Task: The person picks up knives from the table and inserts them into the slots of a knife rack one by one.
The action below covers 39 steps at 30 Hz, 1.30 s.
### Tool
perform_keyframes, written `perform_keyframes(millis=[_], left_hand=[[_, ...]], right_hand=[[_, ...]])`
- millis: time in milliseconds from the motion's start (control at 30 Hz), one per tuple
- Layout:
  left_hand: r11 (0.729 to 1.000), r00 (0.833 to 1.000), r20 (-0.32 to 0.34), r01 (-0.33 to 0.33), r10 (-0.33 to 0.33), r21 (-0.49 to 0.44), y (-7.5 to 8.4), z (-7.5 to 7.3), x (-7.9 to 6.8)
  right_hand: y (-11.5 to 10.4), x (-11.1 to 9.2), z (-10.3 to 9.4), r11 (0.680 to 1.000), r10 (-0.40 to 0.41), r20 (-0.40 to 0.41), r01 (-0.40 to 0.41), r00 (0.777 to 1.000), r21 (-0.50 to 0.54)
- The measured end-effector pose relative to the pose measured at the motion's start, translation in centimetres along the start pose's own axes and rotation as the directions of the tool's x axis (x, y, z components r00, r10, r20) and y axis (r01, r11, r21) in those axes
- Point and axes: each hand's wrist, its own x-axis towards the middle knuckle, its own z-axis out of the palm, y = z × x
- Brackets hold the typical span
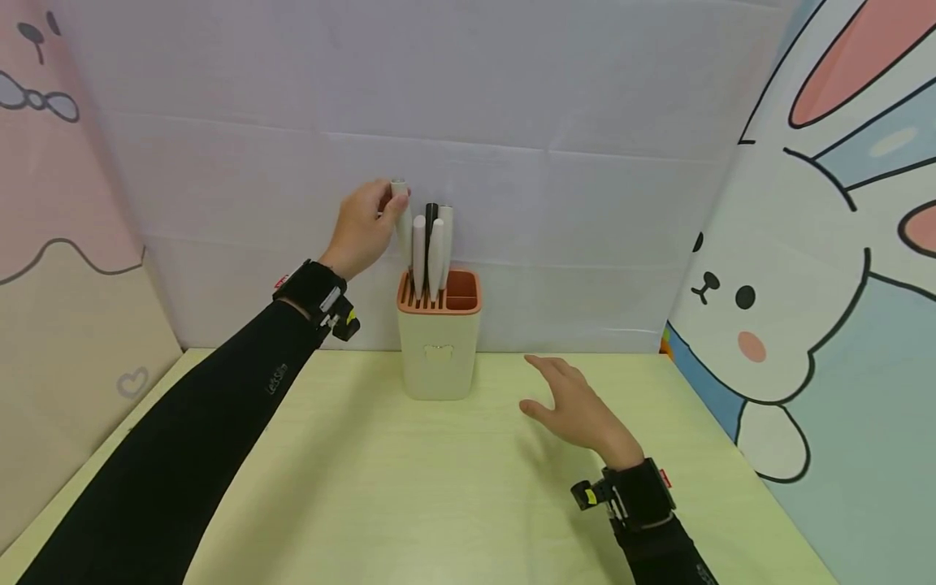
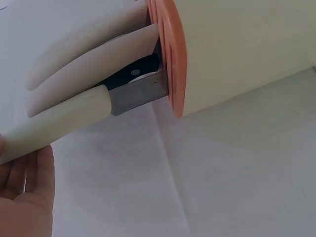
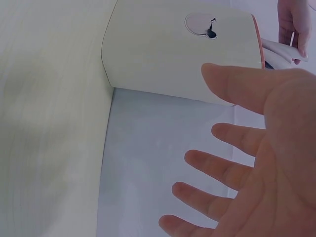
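At the back of the table stands a cream knife block (image 1: 439,370) with an orange slotted top. My left hand (image 1: 366,231) pinches the upper end of a white knife handle (image 1: 403,231) at the block's left side. In the left wrist view, a short stretch of that knife's metal blade (image 2: 140,94) shows between handle and slot; the rest is hidden inside. Several other handles stand beside it, white ones and a black one (image 1: 430,231). My right hand (image 1: 581,410) hovers over the table to the right of the block, fingers spread and holding nothing.
The pale wooden table (image 1: 409,487) meets a white cloth backdrop (image 1: 292,187) right behind the block. An open square compartment (image 1: 462,291) takes up the right part of the block's top. Printed cartoon panels flank both sides, with a rabbit panel (image 1: 804,325) on the right.
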Motion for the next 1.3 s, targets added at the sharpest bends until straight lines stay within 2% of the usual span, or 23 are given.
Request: perform_keyframes(millis=[533,733,1000,1300], left_hand=[[1.0,0.998,0.047,0.031,-0.031,0.005,-1.1,1.3,-1.4],[0.999,0.996,0.073,0.049,-0.049,-0.001,-1.7,1.6,-1.7],[0.998,0.996,0.072,0.056,-0.058,0.025,-2.0,1.8,-1.8],[0.998,0.993,0.107,0.045,-0.041,-0.033,-2.2,2.5,-2.1]], right_hand=[[-0.1,-0.1,-0.1,1.0,0.02,0.018,-0.02,1.0,0.002],[-0.2,-0.1,0.0,1.0,0.019,0.018,-0.019,1.0,0.003],[-0.4,0.0,-0.2,1.0,0.02,0.021,-0.02,1.0,0.006],[-0.1,-0.3,-0.4,1.0,0.023,0.021,-0.024,1.0,0.002]])
